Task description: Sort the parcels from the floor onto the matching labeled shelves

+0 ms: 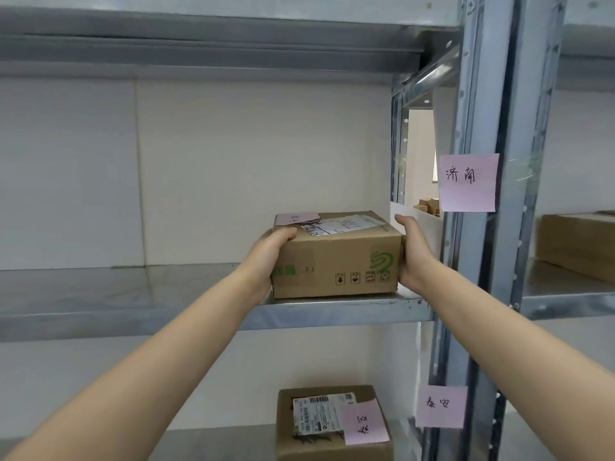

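A brown cardboard parcel (336, 257) with a green logo, a white label and a pink note on top rests on the metal shelf (133, 294), near its right end. My left hand (269, 251) grips the parcel's left side, thumb over the top edge. My right hand (412, 251) presses flat against its right side. A pink handwritten label (468, 183) is stuck on the upright beside this shelf. One level down, a second pink label (440, 407) marks the lower shelf, where another parcel (332, 424) with a pink note lies.
The grey steel upright (479, 94) stands right of the parcel. A further brown box (579, 244) sits on the neighbouring shelf at far right. The shelf above (199, 51) hangs overhead. A white wall backs the rack.
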Available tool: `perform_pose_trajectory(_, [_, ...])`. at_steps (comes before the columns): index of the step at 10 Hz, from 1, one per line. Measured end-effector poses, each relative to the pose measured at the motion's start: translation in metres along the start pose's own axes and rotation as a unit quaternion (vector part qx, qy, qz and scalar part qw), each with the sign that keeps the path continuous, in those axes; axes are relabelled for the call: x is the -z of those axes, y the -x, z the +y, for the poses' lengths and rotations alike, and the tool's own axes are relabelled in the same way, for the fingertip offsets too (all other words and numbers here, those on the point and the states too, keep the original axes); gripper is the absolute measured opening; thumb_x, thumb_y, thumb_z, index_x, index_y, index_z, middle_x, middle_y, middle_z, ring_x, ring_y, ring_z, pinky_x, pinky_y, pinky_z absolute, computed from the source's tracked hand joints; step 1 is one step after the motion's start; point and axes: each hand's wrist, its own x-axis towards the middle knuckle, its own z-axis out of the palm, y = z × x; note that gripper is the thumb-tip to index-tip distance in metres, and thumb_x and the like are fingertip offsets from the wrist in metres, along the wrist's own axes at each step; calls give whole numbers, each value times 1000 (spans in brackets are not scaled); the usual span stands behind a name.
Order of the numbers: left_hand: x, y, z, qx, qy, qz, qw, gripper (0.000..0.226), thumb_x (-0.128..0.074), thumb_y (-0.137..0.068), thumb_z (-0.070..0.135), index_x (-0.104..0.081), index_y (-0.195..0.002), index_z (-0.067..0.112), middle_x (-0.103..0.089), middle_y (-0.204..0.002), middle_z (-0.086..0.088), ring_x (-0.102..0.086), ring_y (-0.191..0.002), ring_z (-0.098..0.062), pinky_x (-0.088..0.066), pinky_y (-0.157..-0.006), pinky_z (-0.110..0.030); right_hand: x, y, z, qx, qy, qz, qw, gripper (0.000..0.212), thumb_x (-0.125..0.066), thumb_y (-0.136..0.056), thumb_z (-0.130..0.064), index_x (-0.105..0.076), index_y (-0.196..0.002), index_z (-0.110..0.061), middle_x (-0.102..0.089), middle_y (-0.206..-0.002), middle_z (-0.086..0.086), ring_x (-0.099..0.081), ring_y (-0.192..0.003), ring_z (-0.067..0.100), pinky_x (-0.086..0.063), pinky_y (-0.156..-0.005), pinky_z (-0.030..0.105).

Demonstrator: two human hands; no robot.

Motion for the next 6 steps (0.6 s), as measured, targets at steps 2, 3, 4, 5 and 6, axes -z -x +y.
perform_pose_trajectory(2, [3, 3, -3, -11, -12, -13, 1000, 49, -53, -84, 54, -60, -122, 24, -65, -124, 4, -59, -113, -10, -46, -93, -32, 5, -1, 1, 0, 43, 12, 999, 44, -37, -91, -48, -59, -114, -17, -67, -101, 8, -61, -92, 21, -48, -83, 36])
perform_pose_trajectory(3, [17, 6, 1, -29, -20, 7, 999, 84, -56, -66, 66, -44, -139, 28, -39, -150, 11, -30, -141, -10, -14, -118, -39, 2, -7, -16, 91, 147, 48, 984, 53, -36, -93, -40, -39, -142, -20, -41, -149, 1, -38, -136, 21, -25, -115, 37])
perform_pose_trajectory(4, [43, 13, 8, -51, -49, 38, 997, 110, -58, -53, 71, -26, -149, 27, -24, -157, 11, -20, -145, -10, -12, -117, -41, -14, 2, -39, 213, 218, 91, 948, 49, -39, -95, -28, -40, -141, -15, -40, -150, 1, -33, -138, 21, -25, -106, 32])
perform_pose_trajectory(5, [83, 26, 19, -65, -74, 68, 993, 106, -59, -53, 70, -30, -147, 28, -31, -154, 10, -26, -143, -10, -15, -117, -40, -44, 17, -48, 323, 270, 92, 902, 48, -40, -94, -24, -40, -141, -16, -43, -147, 1, -36, -137, 18, -28, -106, 29])
perform_pose_trajectory(6, [129, 37, 30, -78, -61, 94, 991, 100, -59, -55, 67, -34, -144, 29, -36, -151, 11, -30, -141, -10, -18, -117, -42, -90, 27, -37, 327, 290, 45, 898, 48, -41, -94, -23, -38, -142, -17, -41, -149, 0, -36, -138, 16, -27, -109, 30])
